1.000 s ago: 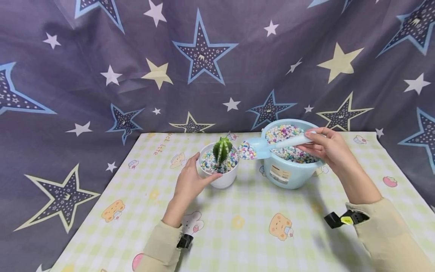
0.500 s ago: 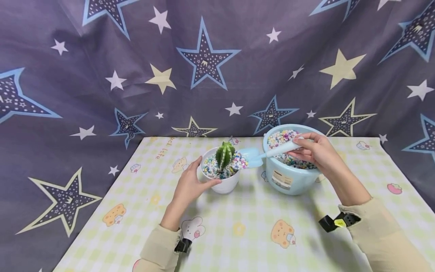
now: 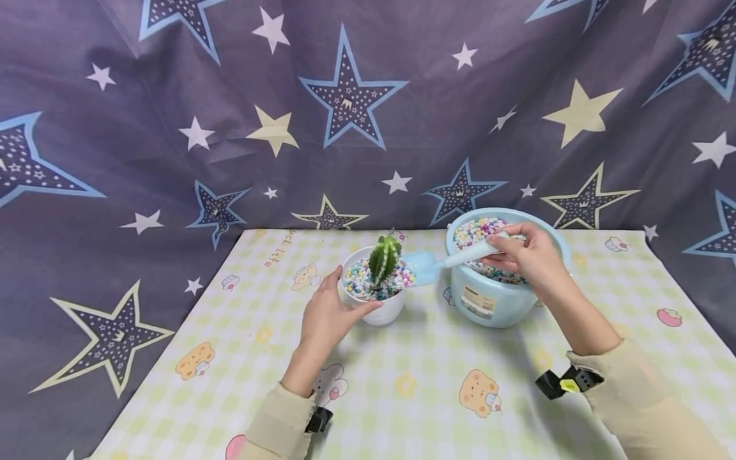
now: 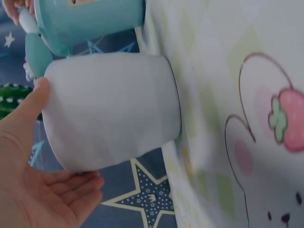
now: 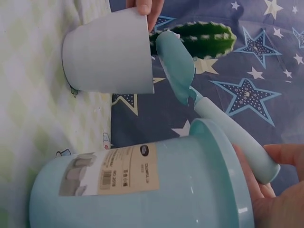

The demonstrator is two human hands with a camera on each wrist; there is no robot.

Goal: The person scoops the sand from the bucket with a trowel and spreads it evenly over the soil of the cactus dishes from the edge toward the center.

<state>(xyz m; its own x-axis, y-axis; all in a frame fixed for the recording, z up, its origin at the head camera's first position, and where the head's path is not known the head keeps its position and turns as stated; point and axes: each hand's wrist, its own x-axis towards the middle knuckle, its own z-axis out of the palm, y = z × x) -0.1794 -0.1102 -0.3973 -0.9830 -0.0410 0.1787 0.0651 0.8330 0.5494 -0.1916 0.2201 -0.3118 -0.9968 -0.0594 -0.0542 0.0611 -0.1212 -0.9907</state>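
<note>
A small green cactus [image 3: 384, 260] stands among multicoloured pebbles in a white flowerpot [image 3: 384, 314], left of centre in the head view. My left hand [image 3: 330, 310] holds the pot from the left, thumb along the near rim, fingers round the side, as the left wrist view also shows. From the right, my right hand [image 3: 531, 259] grips the handle of a light blue toy shovel [image 3: 421, 267]. Its blade tip overlaps the pot's right rim, tilted toward the cactus. Some pebbles sit at the blade's tip. Below that handle is a light blue bucket [image 3: 483, 306] filled with similar pebbles.
A green checked tablecloth [image 3: 425, 409] with cartoon prints covers the table. Behind it hangs a dark curtain [image 3: 356, 172] patterned with stars. The bucket stands right of the pot with a gap between them, a paper label [image 5: 111, 171] on its side.
The shovel has moved left from over the bucket to the pot's rim, and its load of pebbles has slid off into the pot. My left hand keeps holding the pot.
</note>
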